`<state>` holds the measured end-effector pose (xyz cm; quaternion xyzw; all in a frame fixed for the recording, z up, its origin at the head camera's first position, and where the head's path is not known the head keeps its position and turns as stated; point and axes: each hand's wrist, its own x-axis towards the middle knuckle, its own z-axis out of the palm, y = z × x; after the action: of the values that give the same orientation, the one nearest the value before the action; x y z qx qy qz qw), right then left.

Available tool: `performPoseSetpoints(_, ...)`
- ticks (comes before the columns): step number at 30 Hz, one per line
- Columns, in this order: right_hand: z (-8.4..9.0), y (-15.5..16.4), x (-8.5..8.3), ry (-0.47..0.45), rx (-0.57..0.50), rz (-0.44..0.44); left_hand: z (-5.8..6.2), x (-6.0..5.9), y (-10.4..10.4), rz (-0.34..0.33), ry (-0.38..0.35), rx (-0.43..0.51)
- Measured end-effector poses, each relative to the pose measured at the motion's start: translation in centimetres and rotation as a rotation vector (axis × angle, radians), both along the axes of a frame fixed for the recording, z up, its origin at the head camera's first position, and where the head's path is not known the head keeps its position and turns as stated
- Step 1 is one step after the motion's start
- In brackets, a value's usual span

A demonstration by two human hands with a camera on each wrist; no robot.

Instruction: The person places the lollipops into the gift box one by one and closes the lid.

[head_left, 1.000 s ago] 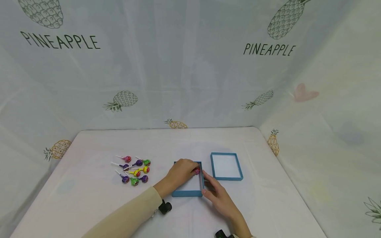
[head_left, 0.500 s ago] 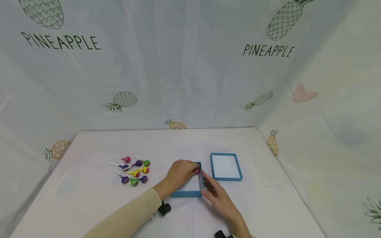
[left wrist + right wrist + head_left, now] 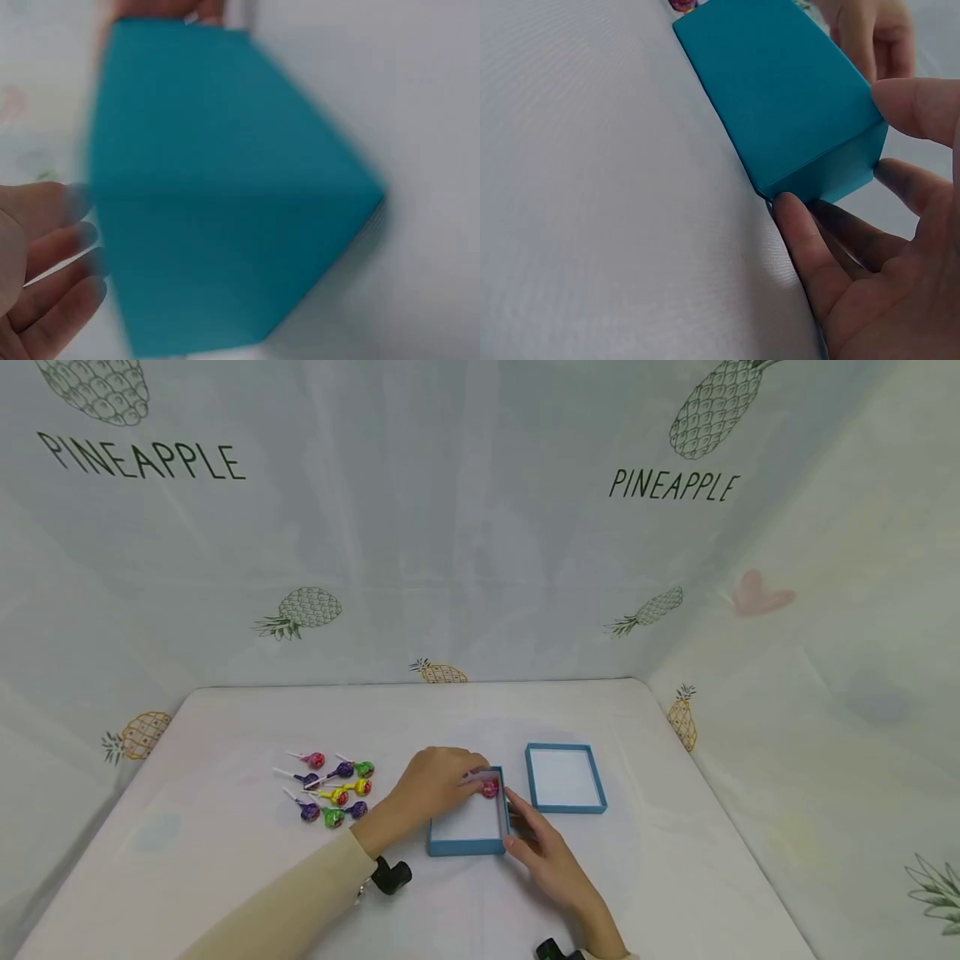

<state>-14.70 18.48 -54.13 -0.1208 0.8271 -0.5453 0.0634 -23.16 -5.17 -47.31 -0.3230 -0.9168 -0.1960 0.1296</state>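
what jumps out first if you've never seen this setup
The eye lands mid-table, where the left hand sets a red lollipop into the far right corner of an open blue box, while the right hand steadies the box's near right corner. Left of it lies a bright cluster of lollipops, and to the right a second blue tray. Pineapple-print cloth walls the scene.

- A white table (image 3: pixel 225 893) fills the foreground, its cloth smooth and pale
- A pale cloth backdrop (image 3: pixel 450 527) hangs behind and on both sides, closing the table in
- Pineapple drawings (image 3: pixel 300 610) and the word PINEAPPLE (image 3: pixel 672 485) are printed on it
- A faint pink heart (image 3: pixel 761 595) shows on the right side
- Light is soft and even
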Motion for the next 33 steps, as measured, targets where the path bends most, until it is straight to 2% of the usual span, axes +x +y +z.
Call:
performPoseSetpoints(5, 0.1, -0.2, 0.0, -0.001, 0.016, -0.011, 3.2, -0.7, -4.0, 0.081, -0.056, 0.060)
performPoseSetpoints(10, 0.1, -0.3, 0.0, -0.005, 0.015, -0.002, 4.3, -2.4, -9.1, 0.121, -0.110, 0.085)
performPoseSetpoints(15, 0.2, -0.3, 0.1, -0.006, 0.022, -0.005, 3.6, -3.6, -13.6, 0.116, -0.171, 0.039)
performPoseSetpoints(19, 0.2, -0.2, 0.2, -0.004, 0.028, -0.008, 2.3, -4.2, -15.7, 0.090, -0.241, 0.000)
performPoseSetpoints(26, 0.3, 0.0, 0.2, -0.001, 0.039, -0.004, 0.2, -4.7, -17.5, 0.019, -0.314, -0.078)
performPoseSetpoints(33, 0.3, -0.1, 0.1, -0.004, 0.034, 0.003, -0.6, -5.1, -18.2, 0.012, -0.379, -0.106)
